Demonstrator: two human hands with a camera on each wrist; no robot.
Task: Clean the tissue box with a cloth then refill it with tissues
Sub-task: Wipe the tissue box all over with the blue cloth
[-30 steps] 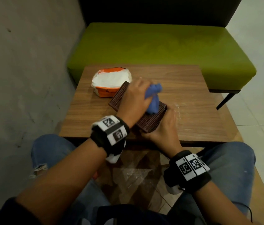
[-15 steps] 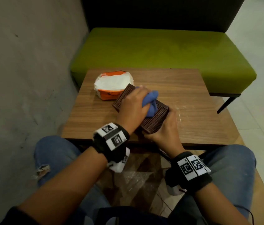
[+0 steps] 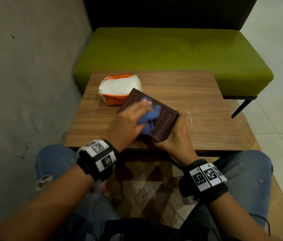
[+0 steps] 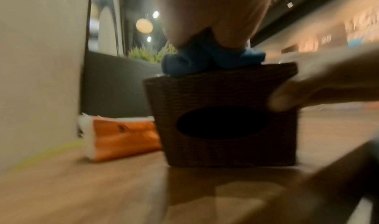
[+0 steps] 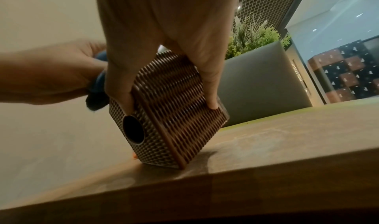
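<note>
A dark brown woven tissue box (image 3: 161,117) lies on its side on the wooden table (image 3: 198,94), its oval opening (image 4: 222,122) facing me. My left hand (image 3: 130,119) holds a bunched blue cloth (image 3: 150,117) pressed on the box's upper face. My right hand (image 3: 175,134) grips the box's near right end, thumb and fingers over its edges (image 5: 172,97). An orange pack of white tissues (image 3: 118,89) sits just behind the box to the left.
A green bench (image 3: 172,54) stands behind the table, and a grey wall (image 3: 24,66) runs along the left. My knees in jeans (image 3: 55,159) are under the table's near edge. Tiled floor (image 3: 279,110) lies to the right.
My left hand has dragged the blue cloth across the box's upper face toward me. The right hand keeps its hold on the box's near end.
</note>
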